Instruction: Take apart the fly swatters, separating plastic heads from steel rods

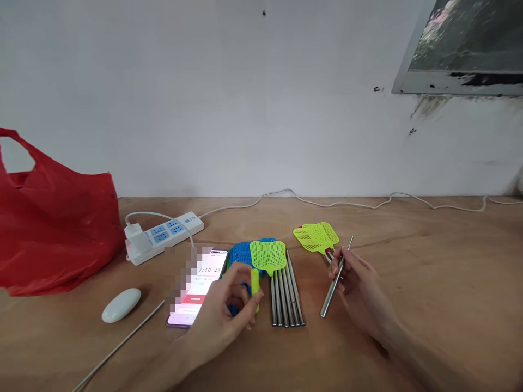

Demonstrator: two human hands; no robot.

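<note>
My left hand (229, 305) pinches a short yellow-green plastic cylinder (255, 281) upright between thumb and fingers. In my right hand (359, 283) is a slim metal rod (333, 294), tilted, with its thinner end pointing up and its thick end near the table. Between the hands lie several metal rods (288, 299) side by side. A yellow-green fly swatter head (268, 256) rests over their upper ends. Blue swatter heads (241, 253) lie beside it, partly hidden by my left hand. Beyond my right hand are yellow-green swatter heads (312, 238) with metal stems and a bit of red beneath.
A phone (200, 288) with a lit screen lies left of my left hand. Further left are a white mouse (121, 305), a power strip (167, 234) with a plugged-in charger, and a red plastic bag (61, 218). A white cable (339, 204) runs along the wall on the wooden table (449, 272).
</note>
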